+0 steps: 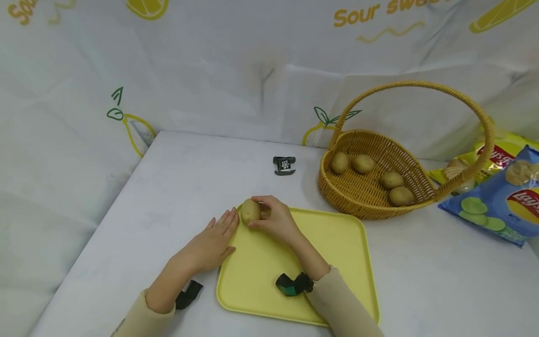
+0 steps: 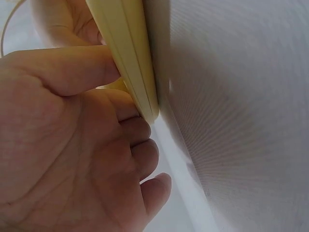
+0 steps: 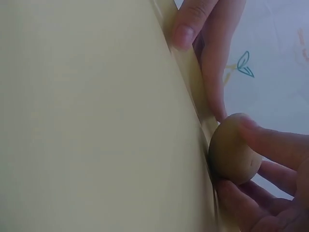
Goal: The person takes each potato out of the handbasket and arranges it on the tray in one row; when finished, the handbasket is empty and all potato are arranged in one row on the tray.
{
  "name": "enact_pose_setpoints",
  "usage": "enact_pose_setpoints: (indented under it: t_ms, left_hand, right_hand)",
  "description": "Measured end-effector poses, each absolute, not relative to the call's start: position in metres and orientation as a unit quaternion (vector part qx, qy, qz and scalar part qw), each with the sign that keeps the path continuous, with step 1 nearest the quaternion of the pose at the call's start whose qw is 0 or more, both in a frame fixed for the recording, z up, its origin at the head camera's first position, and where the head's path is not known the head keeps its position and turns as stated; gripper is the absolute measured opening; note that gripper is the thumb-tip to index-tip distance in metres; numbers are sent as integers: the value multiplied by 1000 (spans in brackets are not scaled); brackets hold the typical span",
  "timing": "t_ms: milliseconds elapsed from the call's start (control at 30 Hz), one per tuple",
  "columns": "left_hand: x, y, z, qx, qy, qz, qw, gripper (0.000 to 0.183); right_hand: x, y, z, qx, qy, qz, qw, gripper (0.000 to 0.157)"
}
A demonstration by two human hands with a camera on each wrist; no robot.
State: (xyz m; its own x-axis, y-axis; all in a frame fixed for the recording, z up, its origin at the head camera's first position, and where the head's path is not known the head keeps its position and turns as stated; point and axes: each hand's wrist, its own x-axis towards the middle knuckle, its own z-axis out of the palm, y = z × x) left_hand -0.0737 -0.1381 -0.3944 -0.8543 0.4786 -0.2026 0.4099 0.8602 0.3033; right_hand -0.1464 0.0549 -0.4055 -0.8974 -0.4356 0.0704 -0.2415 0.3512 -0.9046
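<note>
My right hand (image 1: 275, 220) pinches a potato (image 1: 251, 211) between thumb and fingers at the far left corner of the yellow tray (image 1: 337, 262). In the right wrist view the potato (image 3: 234, 150) sits against the tray's rim (image 3: 193, 87). My left hand (image 1: 212, 243) lies along the tray's left edge with its fingers straight, fingertips close beside the potato. Seen from the left wrist, the thumb (image 2: 87, 67) and fingertips of that hand touch the outer side of the tray (image 2: 125, 48).
Behind the tray's right side stands a wicker basket (image 1: 345, 199) with a tall handle, several potatoes (image 1: 363, 164) inside. Chip bags (image 1: 497, 201) lie right of it. A small black item (image 1: 284, 165) lies on the white table (image 1: 189, 178) near the back.
</note>
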Motion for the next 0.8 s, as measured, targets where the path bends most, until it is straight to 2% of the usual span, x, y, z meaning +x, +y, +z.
enact_pose_setpoints:
  t_ms: [233,800]
  left_hand:
    - [-76,-138,-393,235,955,122,134,67]
    - [-75,-138,-394,233,955,125,137,67]
  right_hand:
    - [-148,59,-405,-223,796,-550,120,61]
    - [-151,56,-412,-182,787,-576,125,59]
